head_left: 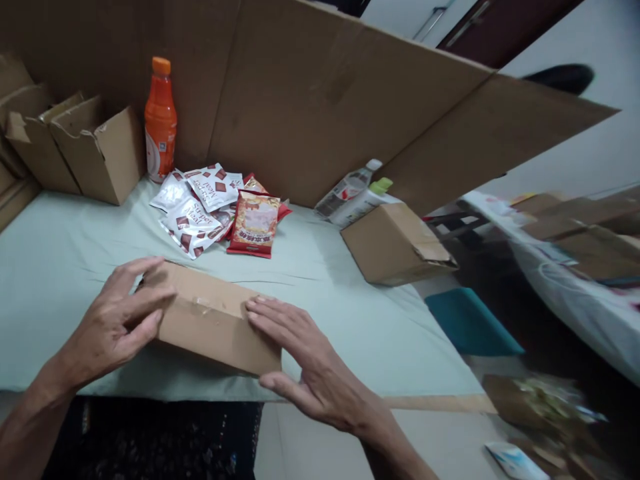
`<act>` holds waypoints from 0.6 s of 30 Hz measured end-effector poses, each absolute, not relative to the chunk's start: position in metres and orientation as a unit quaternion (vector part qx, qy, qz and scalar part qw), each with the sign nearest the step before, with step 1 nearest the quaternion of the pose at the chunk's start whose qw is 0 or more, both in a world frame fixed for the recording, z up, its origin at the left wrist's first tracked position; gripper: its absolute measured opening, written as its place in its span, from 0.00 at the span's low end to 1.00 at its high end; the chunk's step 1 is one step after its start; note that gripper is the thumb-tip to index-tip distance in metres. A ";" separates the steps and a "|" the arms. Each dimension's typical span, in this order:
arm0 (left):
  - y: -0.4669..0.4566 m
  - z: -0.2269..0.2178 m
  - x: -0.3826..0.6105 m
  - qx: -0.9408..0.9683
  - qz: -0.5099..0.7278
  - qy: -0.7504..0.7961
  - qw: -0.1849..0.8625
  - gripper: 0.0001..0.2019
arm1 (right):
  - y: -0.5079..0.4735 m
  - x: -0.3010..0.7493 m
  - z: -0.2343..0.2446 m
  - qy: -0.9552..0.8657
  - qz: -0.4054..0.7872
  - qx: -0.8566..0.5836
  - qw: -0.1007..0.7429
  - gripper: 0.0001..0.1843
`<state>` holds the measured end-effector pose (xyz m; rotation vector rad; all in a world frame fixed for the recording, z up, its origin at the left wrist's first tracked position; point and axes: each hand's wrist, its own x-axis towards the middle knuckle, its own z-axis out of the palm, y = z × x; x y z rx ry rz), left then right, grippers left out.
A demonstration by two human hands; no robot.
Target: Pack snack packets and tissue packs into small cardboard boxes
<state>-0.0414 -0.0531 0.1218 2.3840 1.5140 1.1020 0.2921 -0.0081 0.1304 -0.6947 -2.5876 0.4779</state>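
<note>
A closed brown cardboard box [213,323], taped along its top, lies on the pale green cloth near the table's front edge. My left hand [117,323] rests on its left end, fingers stretched along the top edge. My right hand [305,363] lies flat on the box's right end, fingers extended and thumb down the front side. Neither hand grips anything.
Several snack packets [215,207] are piled behind the box, with an orange drink bottle [161,120] at the cardboard wall [325,100]. Open boxes [95,150] stand at the left, a sealed box [395,243] and two lying bottles [357,193] at the right. The table edge [440,402] drops off right.
</note>
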 end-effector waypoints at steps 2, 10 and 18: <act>-0.048 0.118 -0.043 0.801 0.359 0.472 0.077 0.16 | -0.008 0.292 0.127 -0.941 0.135 -0.249 0.185 0.40; -0.046 0.108 -0.047 0.793 0.379 0.470 0.086 0.17 | 0.014 0.285 0.118 -0.964 0.137 -0.194 0.120 0.47; -0.042 0.104 -0.042 0.787 0.375 0.485 0.070 0.18 | 0.014 0.288 0.117 -0.965 0.110 -0.202 0.124 0.39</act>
